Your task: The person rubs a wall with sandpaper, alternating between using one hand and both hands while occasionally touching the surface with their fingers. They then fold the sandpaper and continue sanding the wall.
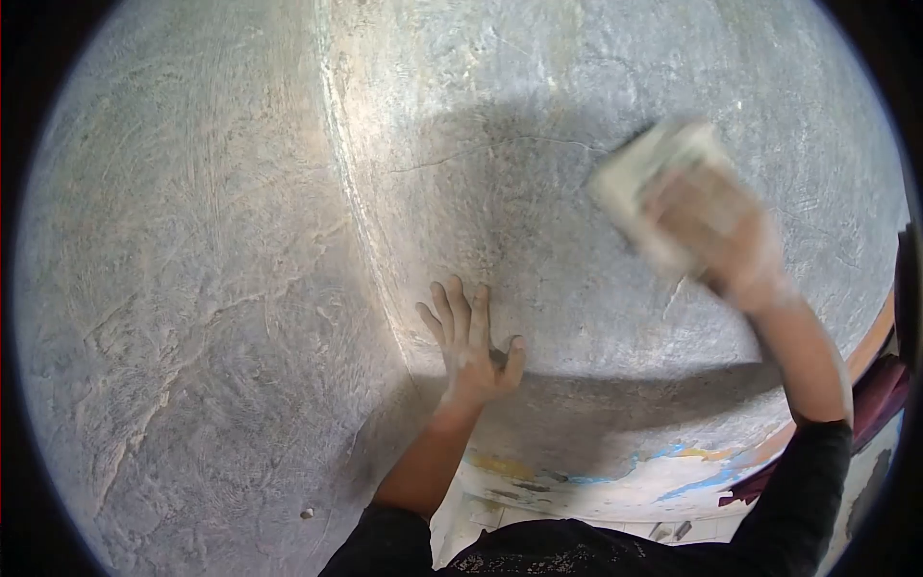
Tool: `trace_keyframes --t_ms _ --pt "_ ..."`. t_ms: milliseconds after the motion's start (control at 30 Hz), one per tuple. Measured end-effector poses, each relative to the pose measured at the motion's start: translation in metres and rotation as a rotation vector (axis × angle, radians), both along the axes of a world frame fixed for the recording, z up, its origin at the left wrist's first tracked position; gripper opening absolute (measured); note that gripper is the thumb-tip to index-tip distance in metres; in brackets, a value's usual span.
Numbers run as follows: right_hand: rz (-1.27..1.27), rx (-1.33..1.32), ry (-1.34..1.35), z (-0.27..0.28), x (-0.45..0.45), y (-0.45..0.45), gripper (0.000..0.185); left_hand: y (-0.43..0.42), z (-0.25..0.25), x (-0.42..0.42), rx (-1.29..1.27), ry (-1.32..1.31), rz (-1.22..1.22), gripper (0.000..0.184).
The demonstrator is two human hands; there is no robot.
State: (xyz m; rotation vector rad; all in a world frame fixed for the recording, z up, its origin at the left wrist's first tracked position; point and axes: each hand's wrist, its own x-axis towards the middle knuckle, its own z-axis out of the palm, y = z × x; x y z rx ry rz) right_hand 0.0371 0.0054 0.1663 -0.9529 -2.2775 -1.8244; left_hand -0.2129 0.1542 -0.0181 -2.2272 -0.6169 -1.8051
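My right hand (716,231) is wrapped over a pale, flat rectangular pad (623,185) against the rough grey wall (548,221). Motion smears both hand and pad, so I cannot make out whether the pad is a float, a sanding block or a sponge. Lower and to the left, my left hand (471,351) rests on the wall with its fingers spread, holding nothing. A thin crack runs across the plaster between the hands, up towards the pad.
A pale corner line (356,207) separates two wall faces. Peeling blue and yellow paint (635,466) shows low down. Dark red cloth (875,394) hangs at the right edge. Small objects (670,530) lie on the tiled floor below. A small hole or knob (307,514) marks the left wall.
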Motion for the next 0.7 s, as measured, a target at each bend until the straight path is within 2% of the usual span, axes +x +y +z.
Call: trace_keyframes --t_ms 67,100,133,200,233,267,333,367,433,467,533,667,700 --pt "0.013 0.307 0.207 0.031 -0.024 -0.028 0.028 -0.01 -0.003 0.007 -0.021 0.024 -0.001 0.08" --pt "0.143 0.097 0.245 0.011 -0.011 -0.02 0.026 -0.014 -0.002 0.01 -0.044 0.02 -0.007 0.081" --pt "0.146 0.096 0.254 -0.001 -0.013 -0.026 0.026 -0.018 -0.001 0.012 -0.067 0.02 -0.013 0.082" --pt "0.131 -0.446 -0.185 -0.019 -0.019 -0.039 0.034 -0.028 0.003 0.014 -0.1 0.017 -0.029 0.083" --pt "0.179 -0.408 -0.06 -0.023 -0.011 -0.038 0.031 -0.032 0.006 0.018 -0.131 0.0 -0.049 0.083" --pt "0.171 -0.405 -0.054 -0.012 -0.004 -0.043 0.031 -0.037 0.007 0.024 -0.128 0.005 -0.058 0.083" --pt "0.112 -0.028 0.179 0.02 0.01 -0.051 0.032 -0.049 0.007 0.034 -0.149 -0.025 -0.085 0.082" --pt "0.106 -0.029 0.184 0.022 0.015 -0.055 0.032 -0.055 0.008 0.04 -0.152 -0.019 -0.09 0.082" --pt "0.1 0.203 0.245 0.024 0.024 -0.062 0.034 -0.066 0.011 0.051 -0.086 -0.025 -0.144 0.077" --pt "0.097 0.207 0.25 0.012 0.028 -0.064 0.034 -0.071 0.012 0.054 -0.083 -0.02 -0.147 0.077" --pt "0.177 -0.352 0.0 -0.019 0.031 -0.064 0.037 -0.079 0.014 0.06 -0.061 -0.03 -0.369 0.061" --pt "0.241 -0.232 0.076 0.002 0.045 -0.077 0.037 -0.092 0.018 0.071 -0.038 -0.13 -0.501 0.05" --pt "0.143 -0.013 0.206 0.022 0.045 -0.091 0.034 -0.094 0.018 0.071 -0.062 -0.164 -0.589 0.049"
